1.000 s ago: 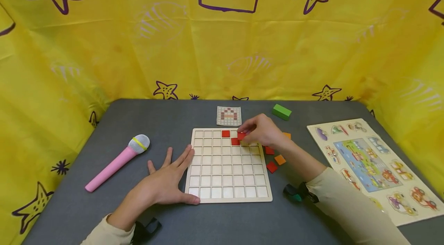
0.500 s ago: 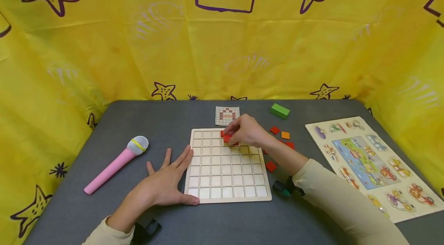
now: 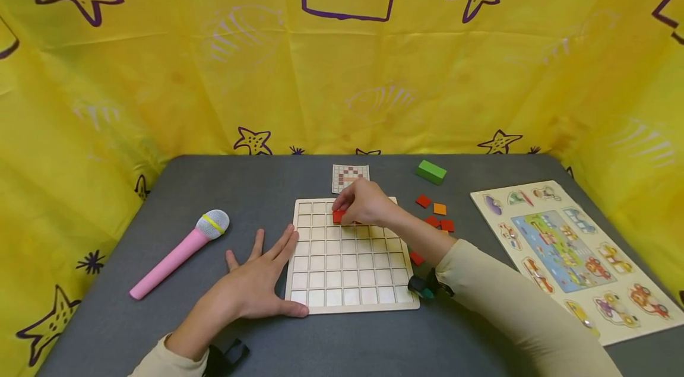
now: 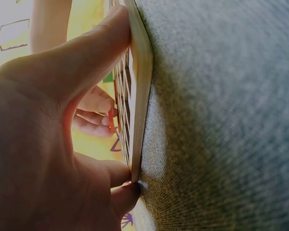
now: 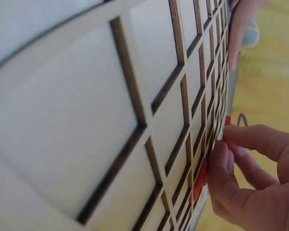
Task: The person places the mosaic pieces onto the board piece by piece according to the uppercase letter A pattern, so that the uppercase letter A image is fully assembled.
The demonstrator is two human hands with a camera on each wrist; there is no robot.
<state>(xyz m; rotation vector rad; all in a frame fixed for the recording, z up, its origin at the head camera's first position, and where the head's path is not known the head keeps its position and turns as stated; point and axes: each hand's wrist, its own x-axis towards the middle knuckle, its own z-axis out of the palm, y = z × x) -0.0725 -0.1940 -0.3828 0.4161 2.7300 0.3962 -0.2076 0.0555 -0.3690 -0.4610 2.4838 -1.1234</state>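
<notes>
A wooden grid board [image 3: 352,308] with square cells lies on the dark table. My left hand [image 3: 259,279] rests along its left side, fingers spread, thumb at the near corner; the left wrist view shows the thumb [image 4: 98,41] on the board's edge. Over the upper rows, my right hand [image 3: 369,205] pinches a red square tile [image 3: 338,216] between thumb and fingertips. In the right wrist view, another red tile [image 5: 200,179] sits at the board below the fingers. The right hand hides part of the top rows.
Behind the board lies a small pattern card [image 3: 339,178], partly covered by the right hand. Loose red tiles [image 3: 424,201] and orange tiles [image 3: 440,209] lie to the right, near a green block [image 3: 431,172]. A pink toy microphone [image 3: 173,261] is at left, a picture puzzle [image 3: 641,326] at right.
My right hand has moved left across the top of the board with the red tile, then slightly nearer me. The left hand has stayed at the board's side.
</notes>
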